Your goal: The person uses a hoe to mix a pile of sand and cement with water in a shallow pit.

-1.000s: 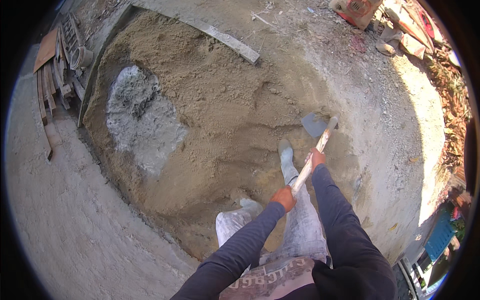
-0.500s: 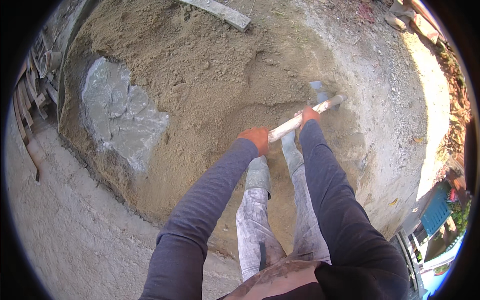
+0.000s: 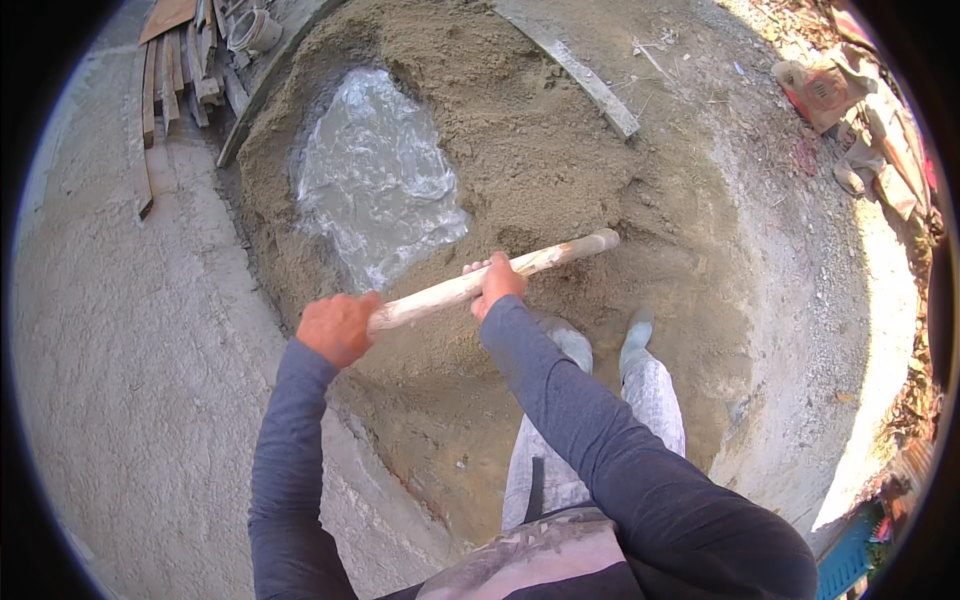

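Both my hands hold the pale wooden handle of a hoe (image 3: 440, 300), which slants up to the right across the sand. My left hand (image 3: 340, 328) is wrapped round the handle's near left end. Further along, my right hand (image 3: 497, 284) grips it around the middle. The handle's far end is over the sand in front of my boots; the blade is hidden below it. Beyond my hands, wet grey cement mix (image 3: 375, 180) lies pooled in a hollow of the brown sand heap (image 3: 500, 120).
A wooden plank (image 3: 585, 80) lies along the heap's far edge. Stacked boards (image 3: 170, 80) and a bucket (image 3: 255, 32) stand at the far left. Crumpled sacks (image 3: 830, 90) lie at the far right. My boots (image 3: 637, 335) stand on the sand.
The hoe and both hands have swung left, toward the grey mix. My view has turned left too. The blade, partly seen before near the handle's far end, is now hidden.
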`<state>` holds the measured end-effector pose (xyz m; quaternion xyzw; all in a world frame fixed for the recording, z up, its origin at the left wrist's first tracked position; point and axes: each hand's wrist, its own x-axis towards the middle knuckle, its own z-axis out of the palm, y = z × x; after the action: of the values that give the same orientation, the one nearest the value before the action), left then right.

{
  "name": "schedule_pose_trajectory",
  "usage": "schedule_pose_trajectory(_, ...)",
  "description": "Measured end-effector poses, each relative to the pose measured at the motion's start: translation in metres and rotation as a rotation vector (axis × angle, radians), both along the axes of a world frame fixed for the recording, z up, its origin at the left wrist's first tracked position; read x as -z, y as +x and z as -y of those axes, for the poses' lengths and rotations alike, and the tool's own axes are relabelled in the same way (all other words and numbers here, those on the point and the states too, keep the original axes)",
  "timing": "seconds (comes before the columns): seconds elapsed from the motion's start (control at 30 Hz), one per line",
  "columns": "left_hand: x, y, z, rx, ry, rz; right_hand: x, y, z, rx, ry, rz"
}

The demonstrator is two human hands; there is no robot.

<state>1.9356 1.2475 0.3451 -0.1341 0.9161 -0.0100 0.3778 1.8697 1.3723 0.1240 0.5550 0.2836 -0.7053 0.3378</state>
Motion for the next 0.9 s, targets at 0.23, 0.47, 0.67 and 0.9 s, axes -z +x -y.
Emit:
schedule_pose_trajectory(0.23,-0.080,0.056,0.041,-0.248,-0.213,-0.120,-0.088,0.032,0.049,-0.080,-0.326,-0.054)
schedule_pose_trajectory(0.47,0.181,0.050,-0.200,-0.526,0.584,0.046,0.095,-0.044,-0.231,-0.214,0.211,-0.268)
schedule_pose_trajectory(0.67,0.364,-0.015,-0.465,-1.137,1.269,0.233,0.283,-0.126,-0.476,-0.699,0.757,-0.173)
schedule_pose_trajectory(0.9,0.426,0.010,-0.395,-0.977,1.128,0.329,0.357,-0.067,-0.436,-0.614,0.747,-0.048)
